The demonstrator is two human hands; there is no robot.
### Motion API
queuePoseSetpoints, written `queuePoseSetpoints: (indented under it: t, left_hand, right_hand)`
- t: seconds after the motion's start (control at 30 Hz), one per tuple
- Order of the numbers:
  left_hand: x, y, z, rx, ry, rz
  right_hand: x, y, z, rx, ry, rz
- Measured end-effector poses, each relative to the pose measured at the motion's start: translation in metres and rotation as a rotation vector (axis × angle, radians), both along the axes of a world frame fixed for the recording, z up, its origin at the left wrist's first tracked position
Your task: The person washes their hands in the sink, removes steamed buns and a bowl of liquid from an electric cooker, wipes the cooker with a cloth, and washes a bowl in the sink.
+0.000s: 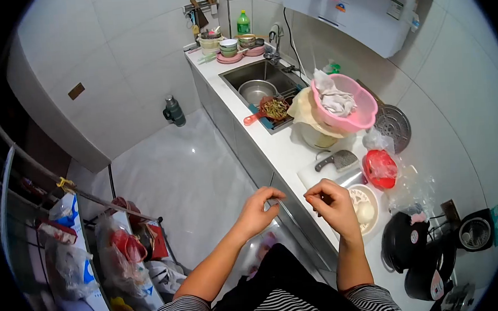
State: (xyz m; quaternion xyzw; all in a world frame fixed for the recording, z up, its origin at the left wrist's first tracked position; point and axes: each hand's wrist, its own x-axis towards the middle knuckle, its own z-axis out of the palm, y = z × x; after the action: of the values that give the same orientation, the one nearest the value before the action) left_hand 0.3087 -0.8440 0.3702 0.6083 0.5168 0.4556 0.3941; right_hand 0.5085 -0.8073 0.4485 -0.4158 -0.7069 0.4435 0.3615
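My left hand (259, 212) is in front of the counter edge, fingers curled and thumb close to the fingertips. My right hand (333, 206) is at the counter's near edge in a pinch. I cannot make out whether anything thin lies in either hand. Just right of my right hand is a pale bowl (372, 192) with a round white item (365, 211) in it. Beyond the hands, a cleaver (340, 160) lies on a white cutting board (309, 177).
A red basket (380, 169), a pink basin (362, 111) with a white cloth, and black pots (403, 238) line the counter. Farther off is the sink (235, 75) with a metal basin and a strainer of green pieces (274, 108). A green flask (174, 111) stands on the floor.
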Motion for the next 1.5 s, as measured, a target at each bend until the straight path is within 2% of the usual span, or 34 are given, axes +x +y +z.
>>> queuePoseSetpoints:
  t: [0.17,0.23,0.3,0.33,0.4,0.47,0.5,0.6,0.63,0.8,0.9,0.93,1.0,1.13,1.2,1.27,1.37,1.5]
  left_hand:
    - [-0.063,0.069,0.004,-0.01,0.181,-0.018]
    - [-0.091,0.104,0.007,-0.032,0.246,-0.015]
    - [-0.123,0.142,0.003,-0.024,0.442,-0.005]
    - [-0.139,0.161,0.004,-0.038,0.473,-0.01]
    - [-0.166,0.199,0.004,-0.137,0.385,0.011]
    - [-0.19,0.244,0.005,-0.072,0.444,0.051]
    - [-0.2,0.259,0.003,-0.02,0.487,0.098]
    - [-0.222,0.316,0.007,0.035,0.411,0.107]
    - [-0.229,0.336,0.009,0.043,0.372,0.106]
    - [-0.258,0.457,0.002,0.088,0.406,0.065]
    - [-0.266,0.549,-0.025,0.142,0.232,-0.006]
    - [-0.265,0.579,-0.029,0.071,0.232,-0.017]
    - [-0.264,0.64,-0.051,-0.018,0.0,-0.096]
    - [-0.259,0.729,-0.077,-0.081,-0.093,-0.175]
    - [-0.258,0.76,-0.077,-0.149,-0.055,-0.222]
    - [-0.254,0.783,-0.085,-0.186,-0.249,-0.264]
    - [-0.244,0.816,-0.095,-0.288,-0.338,-0.287]
    - [-0.231,0.842,-0.084,-0.433,-0.469,-0.304]
  right_hand:
    - [-0.073,0.101,-0.025,0.084,0.105,-0.078]
    - [-0.105,0.164,-0.055,0.117,0.133,-0.124]
    - [-0.144,0.238,-0.082,0.151,0.177,-0.172]
    - [-0.161,0.27,-0.097,0.233,0.154,-0.267]
    - [-0.191,0.327,-0.127,0.303,0.129,-0.373]
    - [-0.213,0.384,-0.146,0.488,0.008,-0.461]
    - [-0.222,0.404,-0.148,0.351,-0.065,-0.477]
    - [-0.241,0.459,-0.15,0.254,-0.083,-0.467]
    - [-0.244,0.478,-0.155,0.361,-0.182,-0.511]
    - [-0.251,0.57,-0.159,0.331,-0.33,-0.671]
    - [-0.25,0.625,-0.165,0.282,-0.389,-0.683]
    - [-0.251,0.646,-0.165,0.29,-0.406,-0.715]
    - [-0.251,0.686,-0.18,0.322,-0.525,-0.767]
    - [-0.253,0.766,-0.208,0.355,-0.634,-0.774]
    - [-0.256,0.798,-0.218,0.273,-0.664,-0.77]
    - [-0.259,0.822,-0.229,0.422,-0.672,-0.817]
    - [-0.255,0.849,-0.236,0.37,-0.648,-0.718]
    - [-0.259,0.868,-0.235,0.271,-0.661,-0.776]
